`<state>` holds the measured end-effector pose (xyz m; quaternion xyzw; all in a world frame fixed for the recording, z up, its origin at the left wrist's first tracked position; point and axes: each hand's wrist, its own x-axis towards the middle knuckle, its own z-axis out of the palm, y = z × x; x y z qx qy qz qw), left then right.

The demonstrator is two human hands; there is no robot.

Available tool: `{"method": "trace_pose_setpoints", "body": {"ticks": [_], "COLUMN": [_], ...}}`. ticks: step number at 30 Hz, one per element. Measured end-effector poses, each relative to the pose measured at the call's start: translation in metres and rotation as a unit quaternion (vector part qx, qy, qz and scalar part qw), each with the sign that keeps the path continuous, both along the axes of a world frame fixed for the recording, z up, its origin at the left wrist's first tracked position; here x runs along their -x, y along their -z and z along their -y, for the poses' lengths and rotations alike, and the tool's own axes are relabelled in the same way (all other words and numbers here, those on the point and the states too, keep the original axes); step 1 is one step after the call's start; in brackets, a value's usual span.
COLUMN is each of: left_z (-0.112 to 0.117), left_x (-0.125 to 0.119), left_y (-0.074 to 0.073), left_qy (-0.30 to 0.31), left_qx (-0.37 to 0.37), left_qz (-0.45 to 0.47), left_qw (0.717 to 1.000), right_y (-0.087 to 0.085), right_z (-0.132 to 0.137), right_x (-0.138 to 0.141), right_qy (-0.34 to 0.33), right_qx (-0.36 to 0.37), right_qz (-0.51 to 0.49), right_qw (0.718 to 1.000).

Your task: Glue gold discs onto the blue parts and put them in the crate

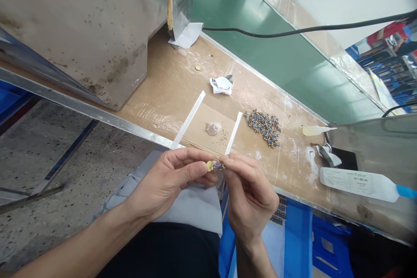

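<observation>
Above the table's front edge, my left hand (pixel 182 171) is closed, pinching a small yellowish round piece (pixel 209 166) between thumb and fingers. My right hand (pixel 249 186) is also closed, its fingertips on a small blue and gold-coloured part (pixel 218 166). The two pieces meet between my fingertips; whether they are joined I cannot tell. Just beyond my hands lies a cardboard sheet (pixel 198 132) with white tape strips at its sides. On it rests a small clear plastic bag (pixel 213 128) beside scattered tiny bits. A pile of small blue and gold-coloured parts (pixel 263 127) lies to its right.
A crumpled white paper (pixel 221 85) and a yellow disc (pixel 197 67) lie farther back. To the right are a pointed glue bottle (pixel 314 130) and a large white bottle (pixel 358 183) on its side. A metal housing (pixel 81 21) stands left; a blue tray (pixel 298 234) sits below the table.
</observation>
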<state>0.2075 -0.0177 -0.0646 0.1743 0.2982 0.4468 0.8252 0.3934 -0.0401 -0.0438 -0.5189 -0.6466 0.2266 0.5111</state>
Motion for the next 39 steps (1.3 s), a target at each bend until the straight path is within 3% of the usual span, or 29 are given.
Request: {"method": "trace_pose_setpoints", "body": {"ticks": [15, 26, 39], "left_z": [-0.0005, 0.0018, 0.003], "left_x": [0.0003, -0.0001, -0.0001], "left_y": [-0.0028, -0.0028, -0.0001], "left_qy": [0.0, -0.003, 0.005], "left_qx": [-0.01, -0.021, -0.013], "left_qz": [-0.001, -0.02, -0.047], "left_qw": [1.0, 1.0, 0.999], "right_y": [-0.001, -0.0057, -0.007], "right_z": [-0.0001, -0.0005, -0.0023], "right_x": [0.0008, -0.0003, 0.0009], "right_qy": [-0.015, -0.039, -0.048], "right_qx": [-0.008, -0.076, -0.105], "right_qz": [0.008, 0.062, 0.068], "right_qw": [1.0, 0.994, 0.991]}}
